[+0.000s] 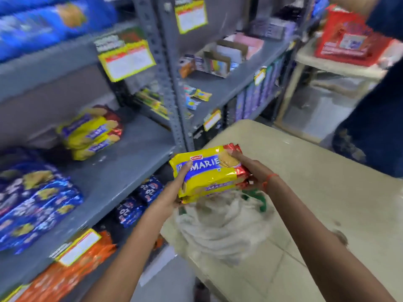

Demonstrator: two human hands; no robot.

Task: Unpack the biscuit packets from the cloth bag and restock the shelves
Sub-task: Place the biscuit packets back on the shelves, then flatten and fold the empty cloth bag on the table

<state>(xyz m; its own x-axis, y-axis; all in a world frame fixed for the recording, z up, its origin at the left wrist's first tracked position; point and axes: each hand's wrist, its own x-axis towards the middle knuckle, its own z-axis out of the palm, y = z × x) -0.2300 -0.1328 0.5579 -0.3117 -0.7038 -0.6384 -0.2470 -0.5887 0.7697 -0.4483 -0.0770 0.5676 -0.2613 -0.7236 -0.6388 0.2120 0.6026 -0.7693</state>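
Both hands, left hand (174,188) and right hand (250,171), were closed on opposite ends of stacked Marie packets (207,173) above the cloth bag (218,223) on the table (305,171). Slick wrappers risked the lower packet sliding out before the shelf (122,171).

Crumpled white cloth bag (220,223) on beige bench (305,171), rt of grey metal shelves (122,158); yellow Marie biscuit packets (207,173) above bag, more (91,131) on mid shelf.

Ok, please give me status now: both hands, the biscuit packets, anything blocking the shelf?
Left hand and right hand both holding the Marie packets, above the cloth bag. Matching stack already on shelf. Space beside it free.
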